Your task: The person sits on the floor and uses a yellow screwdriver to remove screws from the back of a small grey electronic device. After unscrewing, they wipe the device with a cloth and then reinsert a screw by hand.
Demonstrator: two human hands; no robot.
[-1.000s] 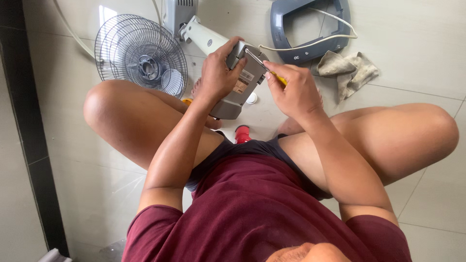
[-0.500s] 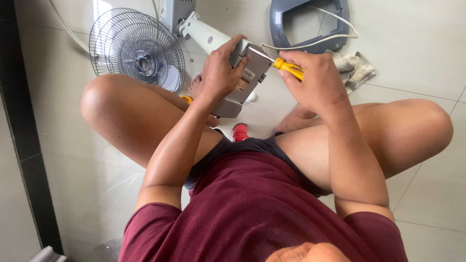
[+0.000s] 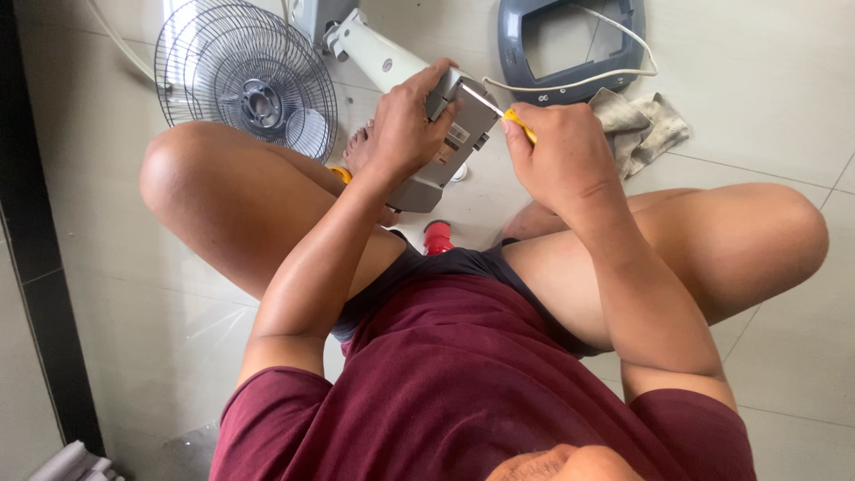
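Fingers (image 3: 426, 100) of the left hand (image 3: 405, 129) wrap the grey boxy housing (image 3: 445, 147) above the lap, sticker on its side; right hand (image 3: 557, 156) pinches a yellow-handled screwdriver (image 3: 508, 114), tip against the housing's top. Farther off on the floor: rag (image 3: 637, 129), wire fan guard (image 3: 245, 80), grey fan base (image 3: 570, 44).

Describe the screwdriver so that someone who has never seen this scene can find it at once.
Start at the round wire fan guard on the tiled floor, then move right to the grey box-shaped fan part held up in the left hand. The screwdriver sits in the right hand, its thin metal shaft touching that part. Its yellow handle is the only yellow thing between the hands.
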